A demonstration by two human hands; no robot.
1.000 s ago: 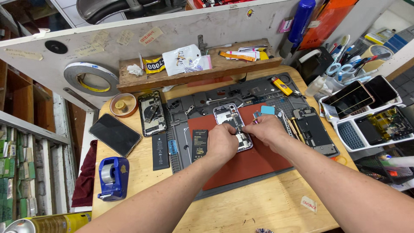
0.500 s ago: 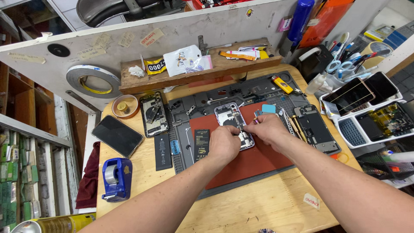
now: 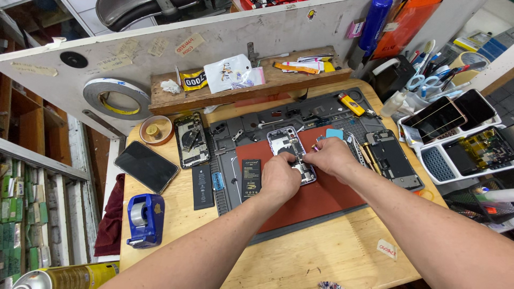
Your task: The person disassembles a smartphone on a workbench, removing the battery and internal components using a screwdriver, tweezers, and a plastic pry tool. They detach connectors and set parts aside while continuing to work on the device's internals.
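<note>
An opened phone body with its insides showing lies on a dark red work mat. My left hand rests on its lower left part and presses it down. My right hand is at the phone's right edge, fingers pinched together on a thin tool whose tip touches the phone. Both hands hide the lower half of the phone.
Two black batteries lie left of my hands. Another opened phone, a dark phone and a blue tape dispenser sit further left. A disassembled phone and white trays of screens are on the right.
Both hands have stayed on the opened phone; the camera view has shifted slightly. My right hand's fingers have moved a little at the phone's right edge.
</note>
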